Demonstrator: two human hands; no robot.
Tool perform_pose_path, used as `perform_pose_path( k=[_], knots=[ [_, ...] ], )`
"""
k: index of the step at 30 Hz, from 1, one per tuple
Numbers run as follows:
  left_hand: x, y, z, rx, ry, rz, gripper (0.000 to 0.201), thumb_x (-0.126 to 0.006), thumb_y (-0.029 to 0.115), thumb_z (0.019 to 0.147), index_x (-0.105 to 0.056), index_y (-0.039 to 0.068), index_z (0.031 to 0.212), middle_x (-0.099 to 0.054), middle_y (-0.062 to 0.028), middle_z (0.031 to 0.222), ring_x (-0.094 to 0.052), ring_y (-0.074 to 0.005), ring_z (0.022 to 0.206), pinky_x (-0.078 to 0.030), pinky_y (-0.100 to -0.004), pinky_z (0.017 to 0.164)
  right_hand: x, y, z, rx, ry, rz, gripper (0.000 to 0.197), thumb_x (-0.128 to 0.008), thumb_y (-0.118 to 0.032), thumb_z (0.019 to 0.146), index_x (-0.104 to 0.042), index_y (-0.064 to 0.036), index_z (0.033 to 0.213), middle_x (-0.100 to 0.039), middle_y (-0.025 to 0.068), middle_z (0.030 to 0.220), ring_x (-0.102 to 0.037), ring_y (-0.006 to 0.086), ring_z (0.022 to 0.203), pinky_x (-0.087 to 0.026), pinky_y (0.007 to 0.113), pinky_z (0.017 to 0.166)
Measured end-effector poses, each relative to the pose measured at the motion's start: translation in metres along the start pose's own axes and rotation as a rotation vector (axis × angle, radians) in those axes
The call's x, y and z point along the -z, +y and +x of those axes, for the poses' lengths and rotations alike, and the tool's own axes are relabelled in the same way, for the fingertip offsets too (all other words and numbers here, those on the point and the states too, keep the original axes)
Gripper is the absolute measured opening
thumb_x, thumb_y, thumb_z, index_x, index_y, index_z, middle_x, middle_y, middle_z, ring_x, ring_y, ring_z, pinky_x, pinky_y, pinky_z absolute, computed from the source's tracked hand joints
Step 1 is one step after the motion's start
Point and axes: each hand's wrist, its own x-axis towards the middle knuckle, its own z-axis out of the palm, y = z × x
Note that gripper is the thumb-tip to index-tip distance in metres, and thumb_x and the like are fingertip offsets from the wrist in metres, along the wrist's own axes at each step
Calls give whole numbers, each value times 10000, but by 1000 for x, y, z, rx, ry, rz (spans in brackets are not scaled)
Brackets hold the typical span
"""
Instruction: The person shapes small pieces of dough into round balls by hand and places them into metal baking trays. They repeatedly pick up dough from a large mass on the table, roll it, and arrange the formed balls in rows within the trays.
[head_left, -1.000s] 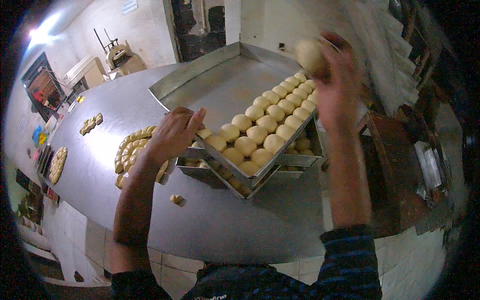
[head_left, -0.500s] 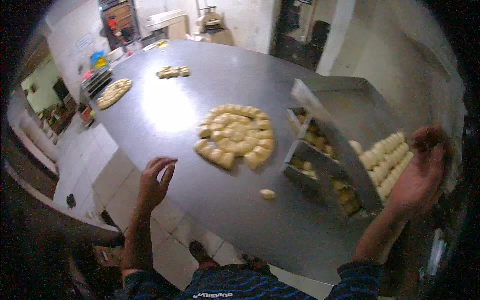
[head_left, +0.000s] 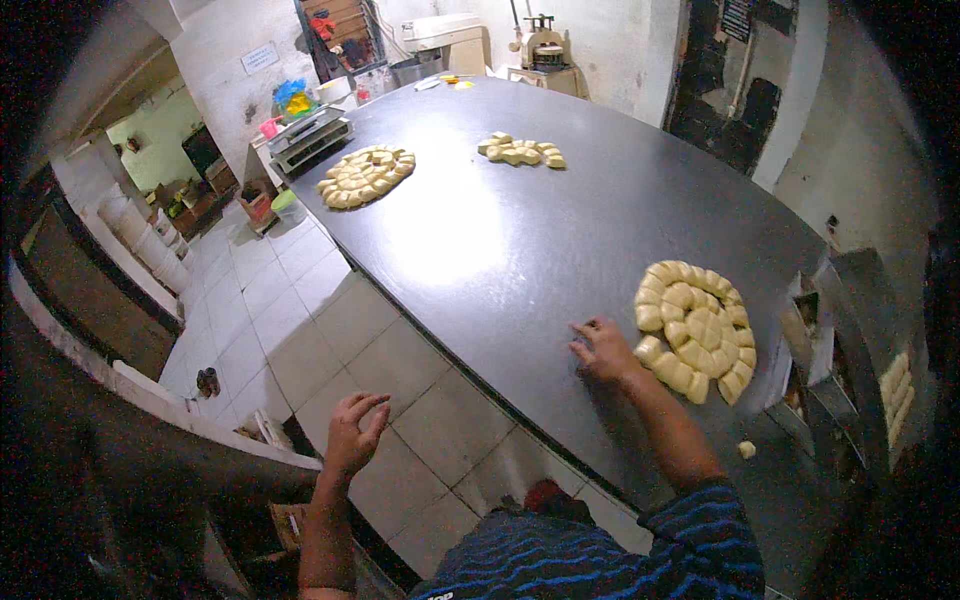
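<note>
My right hand (head_left: 603, 350) hovers just over the grey tabletop with its fingers apart and nothing in it. It is close to the left side of a round of cut dough pieces (head_left: 703, 330), which I cannot see it touching. Off the table's near edge, above the floor, my left hand (head_left: 357, 436) hangs with loosely bent fingers and the thumb apart; no object shows in it. One small dough piece (head_left: 747, 450) lies alone nearer to me than the round.
Metal trays (head_left: 815, 365) stand at the right, with rows of dough (head_left: 897, 395) beyond them. Farther along the table (head_left: 540, 240) lie a second dough round (head_left: 367, 176) and a small dough cluster (head_left: 521, 149). A scale-like metal device (head_left: 311, 140) sits at the far left edge.
My view has swung left, so the dough and trays appear farther right. My right hand has come away from beside the trays to the left of the dough round. My left hand stays raised and unoccupied.
</note>
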Motion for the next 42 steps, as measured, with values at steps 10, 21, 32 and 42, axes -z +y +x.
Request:
perform_pose_path(
  k=[10,21,32,42],
  knots=[
    [-8,-43,245,-197,-25,20,238,-602,258,813,-643,84,970,-576,-132,1041,-478,-284,1055,-389,-376,887,-21,56,171,-533,241,-388,474,-463,-435,848,-435,-235,1277,-384,122,1262,-314,307,1176,-265,495,960],
    [-116,-99,610,-436,54,24,283,-619,312,791,-659,56,905,-616,-143,973,-528,-299,944,-374,-371,877,-26,94,303,-750,229,-412,444,-423,-442,868,-409,-301,1289,-350,107,1309,-286,288,1210,-255,499,962],
    [-272,-77,825,-383,-201,451,912,-232,724,774,-214,36,1372,-84,-240,1426,49,-454,1301,33,-550,1034,-20,146,435,-1250,300,-360,660,-282,-650,823,-326,-250,1347,-213,106,1421,-132,372,1303,-83,553,1027],
    [-292,-2,788,-548,-500,-298,483,-458,441,875,-426,136,1249,-366,-179,1329,-353,-386,1212,-223,-472,1027,-95,108,576,-505,671,487,404,-482,-361,878,-500,-108,1193,-486,96,1225,-446,263,1130,-331,395,957]
  ],
)
